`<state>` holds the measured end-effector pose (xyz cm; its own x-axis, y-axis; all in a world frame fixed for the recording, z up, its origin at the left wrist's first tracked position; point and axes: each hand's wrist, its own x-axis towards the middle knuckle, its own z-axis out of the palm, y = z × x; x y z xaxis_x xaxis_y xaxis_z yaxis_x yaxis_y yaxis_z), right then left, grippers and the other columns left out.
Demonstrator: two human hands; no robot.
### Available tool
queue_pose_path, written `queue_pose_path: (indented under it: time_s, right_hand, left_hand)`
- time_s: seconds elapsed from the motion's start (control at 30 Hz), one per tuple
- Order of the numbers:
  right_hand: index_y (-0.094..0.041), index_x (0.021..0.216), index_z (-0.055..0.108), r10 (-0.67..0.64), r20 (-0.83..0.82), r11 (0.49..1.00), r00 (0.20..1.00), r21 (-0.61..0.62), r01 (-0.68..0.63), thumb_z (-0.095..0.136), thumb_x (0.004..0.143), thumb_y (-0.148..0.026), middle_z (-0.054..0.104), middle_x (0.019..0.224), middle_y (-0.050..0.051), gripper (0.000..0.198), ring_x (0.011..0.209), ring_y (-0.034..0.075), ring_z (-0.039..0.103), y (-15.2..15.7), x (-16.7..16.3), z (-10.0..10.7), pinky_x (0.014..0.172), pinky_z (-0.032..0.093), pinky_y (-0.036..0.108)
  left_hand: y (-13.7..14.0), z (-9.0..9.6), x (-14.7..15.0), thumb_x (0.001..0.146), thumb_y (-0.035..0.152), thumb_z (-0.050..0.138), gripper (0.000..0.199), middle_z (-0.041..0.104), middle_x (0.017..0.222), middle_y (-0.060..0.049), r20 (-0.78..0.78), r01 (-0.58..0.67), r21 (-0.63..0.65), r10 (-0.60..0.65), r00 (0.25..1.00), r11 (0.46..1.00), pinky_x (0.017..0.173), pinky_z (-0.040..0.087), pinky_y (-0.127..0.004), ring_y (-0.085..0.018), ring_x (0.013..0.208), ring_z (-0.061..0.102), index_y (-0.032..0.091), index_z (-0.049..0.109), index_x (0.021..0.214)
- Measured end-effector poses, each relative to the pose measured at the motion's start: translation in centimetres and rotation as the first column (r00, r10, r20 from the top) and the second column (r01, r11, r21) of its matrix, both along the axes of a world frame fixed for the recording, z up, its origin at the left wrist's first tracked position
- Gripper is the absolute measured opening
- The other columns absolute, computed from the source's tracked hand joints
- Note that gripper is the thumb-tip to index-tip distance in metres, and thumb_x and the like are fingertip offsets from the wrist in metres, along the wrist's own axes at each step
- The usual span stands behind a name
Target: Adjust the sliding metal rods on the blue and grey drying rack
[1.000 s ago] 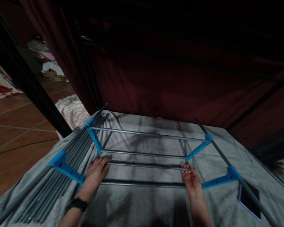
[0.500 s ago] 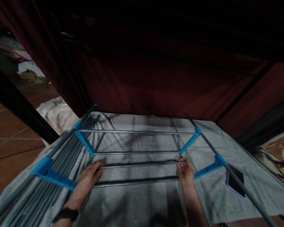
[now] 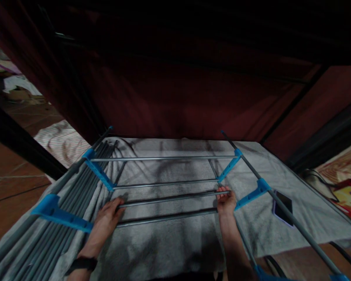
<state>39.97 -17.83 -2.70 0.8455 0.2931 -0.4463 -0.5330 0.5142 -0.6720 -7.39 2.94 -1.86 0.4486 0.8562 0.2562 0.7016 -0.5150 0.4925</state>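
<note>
Held rod: my clock's centre, a slim grey metal rod [image 3: 174,198] spanning crosswise between my two hands.
Left hand: at nine o'clock, my left hand [image 3: 107,217] is closed over the rod's end, thumb and fingers pinching; the tip is hidden.
Right hand: at three, my right hand [image 3: 226,202] curls its fingers snugly around the other end, a little tip poking past. Holding both ends probably keeps the rod steady.
Near crossbar: at six, just beside the held rod, another grey bar [image 3: 167,217] runs roughly parallel; my hands hide its joints.
Far crossbars: at twelve, a lower bar [image 3: 166,183] and an outermost bar [image 3: 163,158] bridge the far bracket pair, apparently setting the frame's width.
Blue brackets: near left [image 3: 58,212] at nine, far left [image 3: 98,168] at ten, far right [image 3: 229,165] at two, near right [image 3: 253,194] at three; they likely tie crossbars to the side poles.
Spare tubes: at nine, a row of grey tubes [image 3: 76,199] lies together, seemingly kept within reach.
Phone: at three, a phone [image 3: 283,208] lies partly behind the right side pole [image 3: 300,228].
Blanket: a pale grey blanket [image 3: 169,249] lies underneath, perhaps as padding.
Curtain: maroon cloth [image 3: 178,101] hangs at twelve.
</note>
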Motion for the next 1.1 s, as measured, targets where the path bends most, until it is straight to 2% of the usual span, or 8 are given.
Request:
queue_pose_path:
  time_s: [0.1, 0.2, 0.33, 0.47, 0.63, 0.87, 1.1]
  right_hand:
    - [-0.022, 0.096, 0.06, -0.022, -0.015, 1.0, 1.0, 0.011, 0.022, 0.049, 0.094, -0.025, 0.069, 0.075, -0.005, 0.011, 0.074, 0.01, 0.067, 0.2, -0.2, 0.3, 0.075, 0.056, 0.023]
    - [-0.021, 0.095, 0.057, -0.006, -0.026, 0.999, 1.0, 0.031, 0.006, 0.051, 0.094, -0.02, 0.068, 0.075, -0.006, 0.007, 0.075, 0.008, 0.066, 0.3, -0.3, 0.6, 0.076, 0.055, 0.021]
    - [-0.022, 0.091, 0.055, 0.012, -0.051, 0.999, 0.999, 0.049, -0.01, 0.042, 0.1, -0.025, 0.067, 0.076, -0.004, 0.016, 0.076, 0.01, 0.067, 0.3, -0.2, 0.8, 0.077, 0.057, 0.024]
    - [-0.025, 0.087, 0.054, -0.013, -0.069, 0.999, 0.998, 0.051, 0.016, 0.042, 0.101, -0.032, 0.066, 0.075, -0.004, 0.02, 0.073, 0.011, 0.067, 0.4, 0.1, 0.6, 0.071, 0.058, 0.025]
    - [-0.026, 0.086, 0.057, -0.016, -0.065, 0.997, 0.998, 0.068, 0.021, 0.052, 0.097, -0.03, 0.065, 0.075, -0.005, 0.013, 0.072, 0.011, 0.066, 0.7, 0.2, 0.2, 0.069, 0.059, 0.024]
    - [-0.024, 0.082, 0.057, -0.011, -0.043, 0.994, 0.999, 0.109, 0.016, 0.052, 0.097, -0.029, 0.063, 0.073, -0.005, 0.016, 0.071, 0.008, 0.065, 0.2, 0.2, 0.1, 0.072, 0.059, 0.022]
    - [-0.024, 0.076, 0.054, 0.03, -0.043, 0.991, 0.999, 0.13, -0.024, 0.057, 0.088, -0.026, 0.061, 0.069, -0.006, 0.013, 0.066, 0.009, 0.064, -0.6, 0.1, 0.7, 0.068, 0.057, 0.024]
  left_hand:
    - [0.1, 0.2, 0.1, 0.087, 0.048, 0.049, 0.028, 0.076, 0.105, -0.008, -0.001, -0.044, 0.017, 0.044, 0.999, 0.999, 0.098, 0.057, -0.043, -0.029, 0.107, 0.071, 0.026, 0.062, 0.099]
    - [0.0, 0.8, 0.6, 0.087, 0.044, 0.043, 0.029, 0.074, 0.106, -0.009, -0.066, -0.116, 0.056, 0.119, 0.991, 0.992, 0.099, 0.054, -0.047, -0.031, 0.111, 0.069, 0.025, 0.061, 0.1]
    - [-0.3, 1.5, 1.6, 0.088, 0.045, 0.042, 0.033, 0.072, 0.109, -0.012, -0.132, -0.173, 0.068, 0.181, 0.975, 0.983, 0.092, 0.053, -0.051, -0.035, 0.108, 0.068, 0.023, 0.06, 0.104]
    - [0.0, 1.6, 1.8, 0.086, 0.054, 0.047, 0.035, 0.07, 0.103, -0.01, -0.061, -0.135, 0.022, 0.137, 0.989, 0.991, 0.088, 0.053, -0.048, -0.032, 0.096, 0.069, 0.023, 0.056, 0.1]
    - [0.7, 1.2, 1.3, 0.087, 0.058, 0.047, 0.035, 0.072, 0.104, -0.01, -0.072, -0.158, 0.01, 0.158, 0.985, 0.987, 0.094, 0.051, -0.048, -0.033, 0.103, 0.068, 0.025, 0.057, 0.096]
    - [0.3, 0.7, 1.3, 0.089, 0.06, 0.046, 0.044, 0.074, 0.108, -0.012, -0.082, -0.106, -0.011, 0.104, 0.991, 0.994, 0.101, 0.052, -0.049, -0.033, 0.109, 0.068, 0.022, 0.062, 0.103]
    - [-0.5, 1.1, 1.9, 0.096, 0.051, 0.044, 0.039, 0.075, 0.119, -0.01, -0.15, -0.041, -0.003, 0.04, 0.988, 0.999, 0.105, 0.049, -0.051, -0.033, 0.121, 0.065, 0.023, 0.068, 0.111]
